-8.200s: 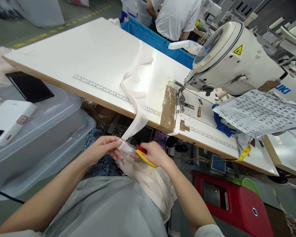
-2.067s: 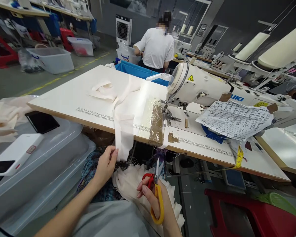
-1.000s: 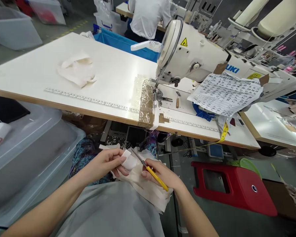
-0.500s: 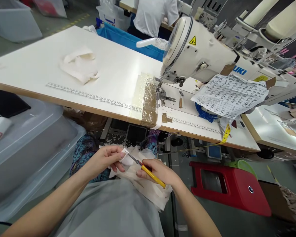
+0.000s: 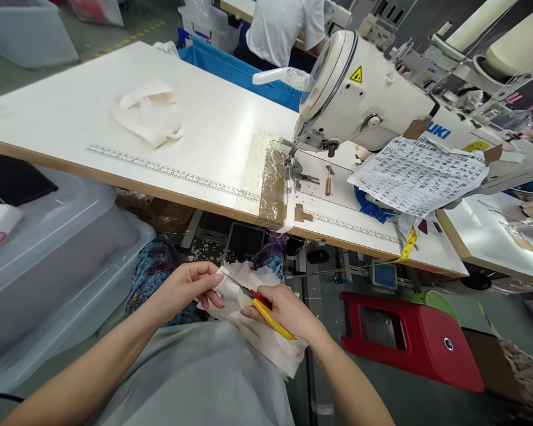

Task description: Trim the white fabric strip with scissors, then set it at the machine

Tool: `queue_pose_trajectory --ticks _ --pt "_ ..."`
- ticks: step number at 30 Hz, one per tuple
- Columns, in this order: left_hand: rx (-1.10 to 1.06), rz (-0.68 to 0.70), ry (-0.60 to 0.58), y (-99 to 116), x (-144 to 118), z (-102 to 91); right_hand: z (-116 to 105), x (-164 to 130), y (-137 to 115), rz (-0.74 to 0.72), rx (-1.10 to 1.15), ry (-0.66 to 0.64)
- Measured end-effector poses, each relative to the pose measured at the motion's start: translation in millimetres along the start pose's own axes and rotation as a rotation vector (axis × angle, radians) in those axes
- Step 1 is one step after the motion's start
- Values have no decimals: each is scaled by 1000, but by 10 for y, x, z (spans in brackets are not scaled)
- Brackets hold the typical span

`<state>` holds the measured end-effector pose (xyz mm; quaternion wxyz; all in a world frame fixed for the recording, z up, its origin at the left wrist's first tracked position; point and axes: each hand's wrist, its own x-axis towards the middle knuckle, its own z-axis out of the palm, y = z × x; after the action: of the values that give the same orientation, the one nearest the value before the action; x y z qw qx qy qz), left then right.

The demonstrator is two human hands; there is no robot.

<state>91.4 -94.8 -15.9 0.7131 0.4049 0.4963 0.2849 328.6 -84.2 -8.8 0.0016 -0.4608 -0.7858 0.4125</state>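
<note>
Over my lap, my left hand [image 5: 201,286] pinches the edge of a pale cream fabric piece [image 5: 257,340] between thumb and fingers. My right hand [image 5: 281,310] is wrapped round scissors [image 5: 270,319] with a yellow and a red handle. Their grey blades point up and left, with the tips at the small white end of cloth beside my left fingertips. Most of the fabric hangs over my legs, partly behind the right hand and the scissors.
Ahead stands a white table [image 5: 213,124] with a sewing machine [image 5: 364,89], a handwritten sheet [image 5: 420,174] and a cream cloth [image 5: 148,115]. Clear plastic bins [image 5: 71,254] are at left, a red stool [image 5: 417,337] at right. A person in a white shirt [image 5: 284,29] sits beyond.
The scissors' handles have spread and more of the red one shows. Both hands stay in nearly the same place; the view has shifted slightly.
</note>
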Motion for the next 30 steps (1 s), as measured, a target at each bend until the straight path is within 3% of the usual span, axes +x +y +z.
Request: queue_pose_trajectory --ticks 11,16,20,22,25,27,30 --pt "-33 -16 -19 -52 -2 11 18 69 -70 -43 -209 67" --pt "7 -14 -14 -49 -19 14 28 80 -28 6 -52 85" --pt "5 -10 -96 -13 -5 131 65 164 -120 -72 261 157" --pt "-10 30 -172 3 19 177 80 207 -183 -113 371 248" --pt "119 61 -276 17 88 96 -9 144 -195 -126 408 498" --pt "287 46 -288 11 156 -90 -171 -23 -108 -123 433 670" --pt "569 74 -180 -41 275 -498 -495 -436 137 -140 563 933"
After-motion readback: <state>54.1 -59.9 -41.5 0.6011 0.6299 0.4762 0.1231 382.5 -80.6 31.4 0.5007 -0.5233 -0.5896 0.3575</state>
